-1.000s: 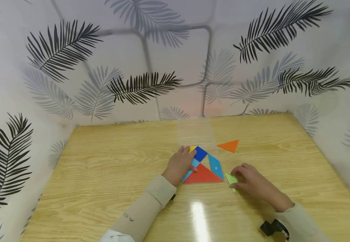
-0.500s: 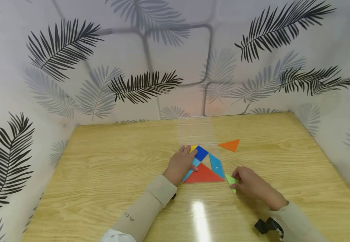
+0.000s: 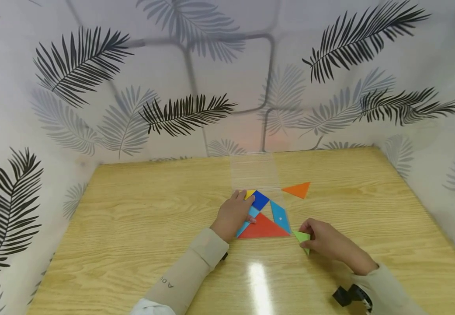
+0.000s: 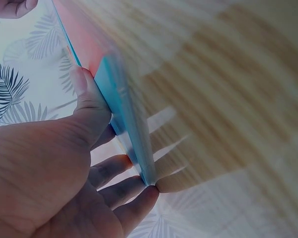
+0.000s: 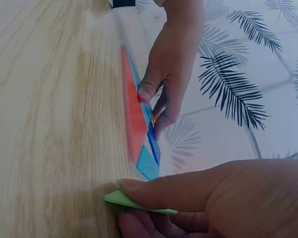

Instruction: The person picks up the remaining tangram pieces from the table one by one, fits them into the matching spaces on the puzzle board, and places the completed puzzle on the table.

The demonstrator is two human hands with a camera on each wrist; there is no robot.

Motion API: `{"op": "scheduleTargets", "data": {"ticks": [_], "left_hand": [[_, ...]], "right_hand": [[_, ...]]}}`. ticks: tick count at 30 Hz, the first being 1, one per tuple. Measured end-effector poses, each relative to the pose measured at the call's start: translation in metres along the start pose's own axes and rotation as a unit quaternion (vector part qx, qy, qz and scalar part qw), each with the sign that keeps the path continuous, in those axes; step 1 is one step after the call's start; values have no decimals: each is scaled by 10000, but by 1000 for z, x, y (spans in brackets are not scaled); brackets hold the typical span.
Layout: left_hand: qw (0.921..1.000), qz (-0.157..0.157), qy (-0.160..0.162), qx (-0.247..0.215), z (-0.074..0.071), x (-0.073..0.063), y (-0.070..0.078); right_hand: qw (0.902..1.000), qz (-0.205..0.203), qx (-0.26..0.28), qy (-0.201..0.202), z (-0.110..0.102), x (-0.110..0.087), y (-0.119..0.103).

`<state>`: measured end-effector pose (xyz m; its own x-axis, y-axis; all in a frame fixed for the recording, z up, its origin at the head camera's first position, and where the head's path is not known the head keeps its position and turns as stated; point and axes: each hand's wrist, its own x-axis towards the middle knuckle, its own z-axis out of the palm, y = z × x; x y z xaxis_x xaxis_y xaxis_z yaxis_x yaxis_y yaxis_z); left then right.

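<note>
In the head view, flat tangram pieces lie together in a thin clear tray: a red triangle (image 3: 264, 227), a dark blue square (image 3: 260, 200), a blue parallelogram (image 3: 279, 216), a light blue triangle (image 3: 252, 212) and a partly covered yellow piece (image 3: 249, 193). My left hand (image 3: 233, 214) rests over their left side, fingertips on the yellow and dark blue pieces, thumb by the red one. My right hand (image 3: 323, 238) pinches a light green triangle (image 3: 302, 237) between thumb and fingers, just right of the tray's lower right corner. The right wrist view shows the green triangle (image 5: 123, 198) tilted in that pinch.
An orange triangle (image 3: 298, 190) lies alone behind and right of the tray. A clear plastic sheet or lid (image 3: 252, 170) extends from the pieces toward the back edge. The wooden table (image 3: 144, 210) meets a leaf-patterned curtain (image 3: 164, 78) at the back and sides.
The right hand's fingers have closed more on the green triangle, which has turned a little and is now tilted. The left hand and the other pieces stay in place.
</note>
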<state>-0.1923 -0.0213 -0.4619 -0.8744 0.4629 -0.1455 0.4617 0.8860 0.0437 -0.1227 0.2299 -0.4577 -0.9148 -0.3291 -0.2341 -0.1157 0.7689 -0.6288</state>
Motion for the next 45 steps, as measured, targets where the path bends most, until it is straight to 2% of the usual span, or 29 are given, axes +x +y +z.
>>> {"op": "scheduleTargets", "data": {"ticks": [10,14,19,26,35,40,45], "left_hand": [[10000,9,-23,1,-4,-3,-1],[10000,20,1,72,-5,-3,-1],[9999,42,13,141,-4,-3,-1],[9999,41,22,124,-3,-3,-2],[10000,27,-30,67,1,-1,-4],[10000,42,-26,1,1,-2,-4],[10000,49,40,24,0,-2,-2]], "right_hand": [[9989,-25,-170,442,-11,-5,3],[9975,-184,-2,680,-15,-4,4],[9957,-398,322,776,-14,-1,7],[9918,-634,-88,1102,-11,4,8],[9827,-563,707,1617,-2,16,8],[9749,-476,1483,1591,2,25,5],[9599,-408,2390,1406,8,37,-2]]}}
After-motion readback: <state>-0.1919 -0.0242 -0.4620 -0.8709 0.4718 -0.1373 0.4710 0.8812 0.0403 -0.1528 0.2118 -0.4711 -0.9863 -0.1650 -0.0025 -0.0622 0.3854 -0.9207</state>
